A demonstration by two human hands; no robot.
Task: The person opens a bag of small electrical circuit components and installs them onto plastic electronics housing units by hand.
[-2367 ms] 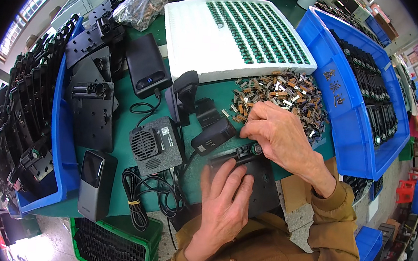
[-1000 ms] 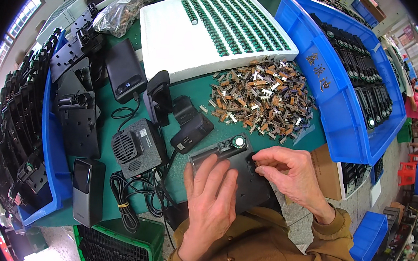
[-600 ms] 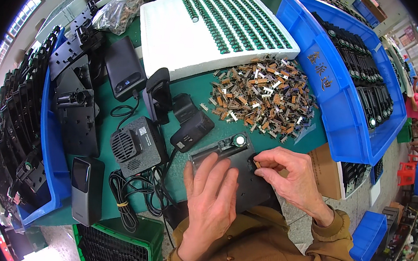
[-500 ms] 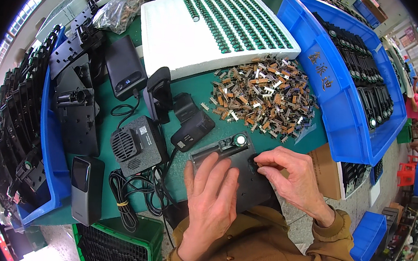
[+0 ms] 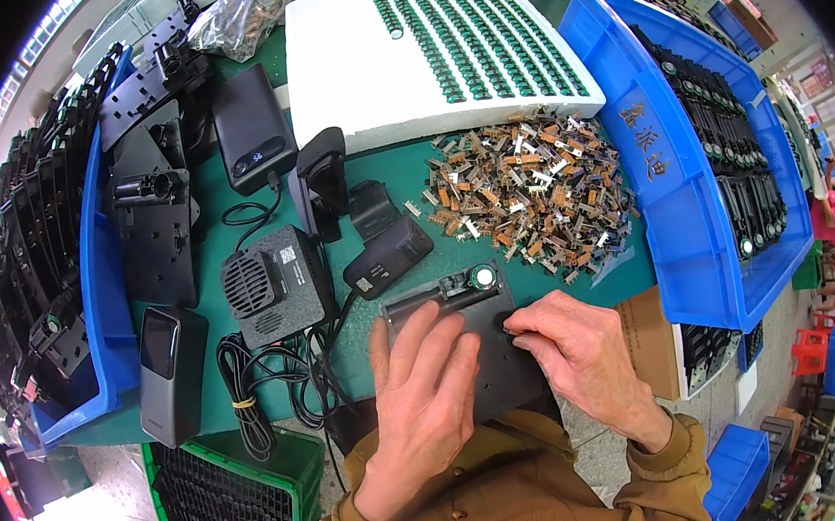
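A black plastic panel [image 5: 499, 374] lies before me at the table's near edge. Along its top runs a trough-like holder with a round, silver-faced, green-rimmed part [image 5: 482, 277] at the right end. My left hand [image 5: 425, 387] rests flat on the panel's left side, its fingers stretched out and holding nothing. At the panel's right edge, the thumb and fingertips of my right hand [image 5: 589, 362] are pinched together; what sits between them is too small and covered to make out. Beyond the panel is a heap of small brown-and-silver electronic parts [image 5: 534, 196].
A white foam tray [image 5: 329, 81] with rows of green parts stands behind the heap. Blue bins [image 5: 678, 220] of black parts flank the table. Left of the panel are a power bank [image 5: 252, 129], a speaker-like grey box [image 5: 276, 287], coiled cable [image 5: 248, 400] and a dark upright device [image 5: 170, 377].
My right fingertips have shifted very slightly at the panel's right edge, still pinched. My left hand keeps its place on the panel. The whole view has shifted a little.
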